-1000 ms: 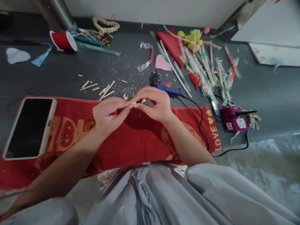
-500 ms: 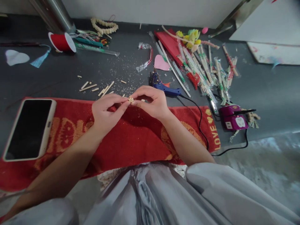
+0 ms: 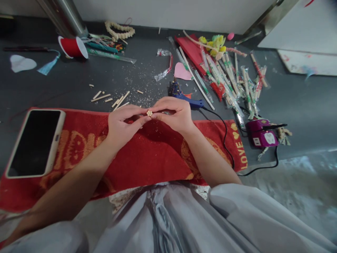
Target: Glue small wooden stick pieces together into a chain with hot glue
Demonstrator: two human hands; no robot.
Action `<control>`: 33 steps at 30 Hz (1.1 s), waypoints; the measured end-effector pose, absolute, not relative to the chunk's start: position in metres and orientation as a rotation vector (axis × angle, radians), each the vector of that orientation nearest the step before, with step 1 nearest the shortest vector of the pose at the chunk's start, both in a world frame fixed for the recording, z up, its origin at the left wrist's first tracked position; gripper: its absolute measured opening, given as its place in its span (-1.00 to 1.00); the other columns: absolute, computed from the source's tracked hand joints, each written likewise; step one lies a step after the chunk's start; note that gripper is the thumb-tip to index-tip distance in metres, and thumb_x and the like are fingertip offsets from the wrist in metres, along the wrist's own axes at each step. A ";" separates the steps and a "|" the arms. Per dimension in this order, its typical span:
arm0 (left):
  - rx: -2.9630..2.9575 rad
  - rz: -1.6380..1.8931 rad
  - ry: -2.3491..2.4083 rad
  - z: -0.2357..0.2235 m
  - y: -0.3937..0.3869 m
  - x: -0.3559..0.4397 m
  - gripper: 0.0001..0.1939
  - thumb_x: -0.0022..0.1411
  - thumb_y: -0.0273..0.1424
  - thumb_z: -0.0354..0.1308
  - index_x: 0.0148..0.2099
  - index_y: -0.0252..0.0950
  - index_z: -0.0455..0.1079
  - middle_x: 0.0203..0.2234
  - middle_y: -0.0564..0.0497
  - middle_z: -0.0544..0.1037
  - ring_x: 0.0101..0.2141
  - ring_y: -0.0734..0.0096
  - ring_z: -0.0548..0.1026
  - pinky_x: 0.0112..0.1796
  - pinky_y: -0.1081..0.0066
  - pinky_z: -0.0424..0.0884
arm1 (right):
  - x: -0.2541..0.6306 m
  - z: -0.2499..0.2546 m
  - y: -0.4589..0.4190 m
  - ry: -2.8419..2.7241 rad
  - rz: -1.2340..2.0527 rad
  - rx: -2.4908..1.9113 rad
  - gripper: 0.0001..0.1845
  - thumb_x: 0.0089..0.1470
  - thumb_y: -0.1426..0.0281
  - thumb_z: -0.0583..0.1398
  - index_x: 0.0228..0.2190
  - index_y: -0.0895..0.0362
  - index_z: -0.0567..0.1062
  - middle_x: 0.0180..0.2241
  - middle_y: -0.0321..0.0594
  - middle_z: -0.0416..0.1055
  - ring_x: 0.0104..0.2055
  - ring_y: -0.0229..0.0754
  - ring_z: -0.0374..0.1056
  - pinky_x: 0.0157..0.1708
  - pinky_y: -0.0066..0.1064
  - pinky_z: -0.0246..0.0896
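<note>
Between my two hands is a small flower-shaped wooden piece point(image 3: 149, 113), pale and made of round segments. My left hand point(image 3: 122, 123) pinches its left side with thumb and fingertips. From the other side, my right hand point(image 3: 175, 114) grips it the same way, fingers bent. Both hands hover over the upper edge of a red towel point(image 3: 155, 158). Just beyond them lie several short cut wooden sticks point(image 3: 121, 100) and pale crumbs. Behind my right hand rests a blue glue gun point(image 3: 185, 98) with a black cord.
A phone point(image 3: 35, 142) lies on the towel's left end. Wrapped sticks point(image 3: 226, 77) are heaped at the right, near a purple power socket point(image 3: 262, 133). Toward the back left are a red thread spool point(image 3: 73, 47) and a wooden ring point(image 3: 119, 31). A pink paper heart point(image 3: 182, 71) lies mid-table.
The flower piece has turned, so its flower face now shows more clearly. Both hands have shifted slightly right, still pinching it. The view has moved a little.
</note>
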State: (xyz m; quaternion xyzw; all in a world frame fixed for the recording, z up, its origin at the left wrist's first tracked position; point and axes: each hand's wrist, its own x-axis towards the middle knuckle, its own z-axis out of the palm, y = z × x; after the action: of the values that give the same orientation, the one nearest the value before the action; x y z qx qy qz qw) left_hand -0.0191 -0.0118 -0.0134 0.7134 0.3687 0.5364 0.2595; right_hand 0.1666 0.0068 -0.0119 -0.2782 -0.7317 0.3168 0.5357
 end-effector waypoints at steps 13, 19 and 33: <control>1.880 1.262 1.025 -0.009 -0.015 -0.022 -0.90 0.17 -0.31 0.27 -0.34 -0.21 0.54 -0.45 0.05 0.60 -0.51 0.51 0.47 -0.54 0.49 0.36 | 0.173 -0.004 0.006 -1.862 0.593 -0.609 -0.84 0.08 0.29 0.34 -0.30 0.11 0.64 -0.41 -0.32 0.55 -0.38 -0.42 0.42 -0.38 -0.57 0.31; 1.850 1.177 1.075 -0.008 -0.016 -0.022 -0.90 0.16 -0.32 0.25 -0.35 -0.22 0.54 -0.45 0.04 0.60 -0.49 0.49 0.49 -0.50 0.46 0.38 | 0.174 -0.003 0.004 -1.954 0.526 -0.596 -0.84 0.17 0.31 0.27 -0.36 0.12 0.62 -0.38 -0.31 0.50 -0.35 -0.41 0.41 -0.33 -0.53 0.32; 1.965 1.364 1.095 -0.013 -0.013 -0.020 -0.89 0.17 -0.28 0.27 -0.37 -0.18 0.52 -0.50 0.07 0.58 -0.51 0.50 0.45 -0.49 0.44 0.34 | 0.176 -0.007 0.006 -1.928 0.476 -0.669 -0.76 0.15 0.21 0.27 -0.21 0.07 0.63 -0.34 -0.28 0.51 -0.34 -0.37 0.40 -0.31 -0.49 0.34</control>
State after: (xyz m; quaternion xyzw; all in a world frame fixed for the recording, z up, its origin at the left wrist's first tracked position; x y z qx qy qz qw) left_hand -0.0204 -0.0127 -0.0132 0.7226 0.4029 0.5016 0.2527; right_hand 0.1760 0.0057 -0.0070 -0.2765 -0.7969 0.1969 0.4997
